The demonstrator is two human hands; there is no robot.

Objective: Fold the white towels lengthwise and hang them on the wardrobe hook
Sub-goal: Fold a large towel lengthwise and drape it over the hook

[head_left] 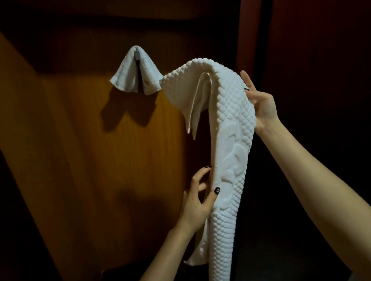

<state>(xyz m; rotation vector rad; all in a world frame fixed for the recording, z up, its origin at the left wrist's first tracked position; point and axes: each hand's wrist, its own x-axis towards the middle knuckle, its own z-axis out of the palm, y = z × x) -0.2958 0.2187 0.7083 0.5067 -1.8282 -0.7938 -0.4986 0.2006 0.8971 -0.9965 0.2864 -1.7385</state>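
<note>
A long white textured towel (230,137) hangs folded lengthwise in the air, its top bent over like a cane. My right hand (263,107) pinches its upper right edge with fingers and thumb. Lower down, my left hand (199,200) grips the towel's left edge, thumb on the front. A small white towel (133,76) is draped over the metal hook (137,55) on the wooden wardrobe door, up and to the left of the long towel.
The brown wooden wardrobe door (90,157) fills the left and centre, lit from the side. To the right stands a dark reddish panel (325,34). The lower right is dark and hard to make out.
</note>
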